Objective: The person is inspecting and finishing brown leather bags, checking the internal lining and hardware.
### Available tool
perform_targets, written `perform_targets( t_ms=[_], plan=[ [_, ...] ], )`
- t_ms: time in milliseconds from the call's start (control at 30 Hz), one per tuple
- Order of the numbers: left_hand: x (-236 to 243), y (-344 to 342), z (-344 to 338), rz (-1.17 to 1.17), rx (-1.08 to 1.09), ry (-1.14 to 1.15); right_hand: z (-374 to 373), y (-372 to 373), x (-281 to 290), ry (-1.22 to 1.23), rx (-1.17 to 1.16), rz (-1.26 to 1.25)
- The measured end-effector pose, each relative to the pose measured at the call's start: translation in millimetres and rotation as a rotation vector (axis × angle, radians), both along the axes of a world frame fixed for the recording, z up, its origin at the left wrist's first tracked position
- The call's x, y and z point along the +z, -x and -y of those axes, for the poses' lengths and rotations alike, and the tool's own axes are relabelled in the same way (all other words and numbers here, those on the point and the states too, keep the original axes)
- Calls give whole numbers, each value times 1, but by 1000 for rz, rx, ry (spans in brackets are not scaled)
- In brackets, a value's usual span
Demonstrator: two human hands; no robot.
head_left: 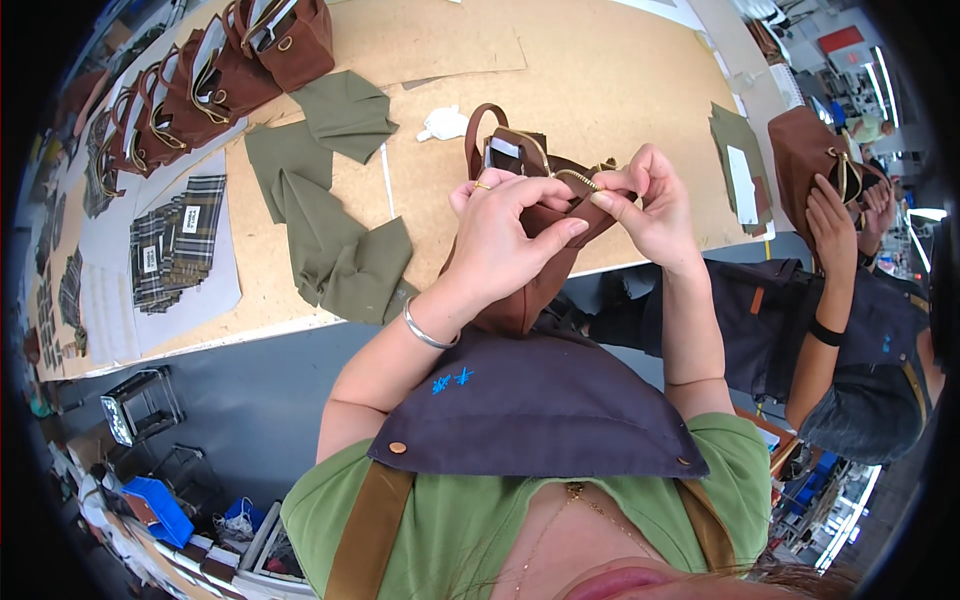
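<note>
A small brown handbag rests against the table's near edge in front of my apron, its top facing up. A brass-toothed zipper runs curved along its mouth. My left hand is closed on the bag's rim, thumb outside and fingers reaching over the edge. On the other side my right hand pinches the rim beside the zipper's end between thumb and fingers. The brown handle loop stands up at the far side, next to a pale lining. My fingers hide part of the opening.
Olive fabric pieces lie left on the wooden table. Beyond them are stacked plaid pieces and a row of brown bags. At right, a co-worker's hands handle another brown bag. A crumpled white scrap lies near the handle.
</note>
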State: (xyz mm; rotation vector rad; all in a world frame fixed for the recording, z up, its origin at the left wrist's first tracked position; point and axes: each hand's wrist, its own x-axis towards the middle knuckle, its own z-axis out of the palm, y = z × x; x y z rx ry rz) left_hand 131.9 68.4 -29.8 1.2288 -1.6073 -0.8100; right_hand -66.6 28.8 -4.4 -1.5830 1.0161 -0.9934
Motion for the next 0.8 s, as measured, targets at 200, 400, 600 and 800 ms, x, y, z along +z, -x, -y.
perform_targets(
  t_ms=[200, 400, 600, 800],
  plan=[
    [-7, 1, -3, -28, 30, -13, -3, 0, -1, 48, 10, 24],
    [-8, 1, -7, -58, 10, -45, -2, 0, -1, 81, 12, 13],
    [-4, -2, -4, -98, -59, -67, -3, -4, 5, 54, 13, -16],
    [-4, -3, -5, -75, -59, -50, -4, -6, 6, 25, 37, -12]
  ],
)
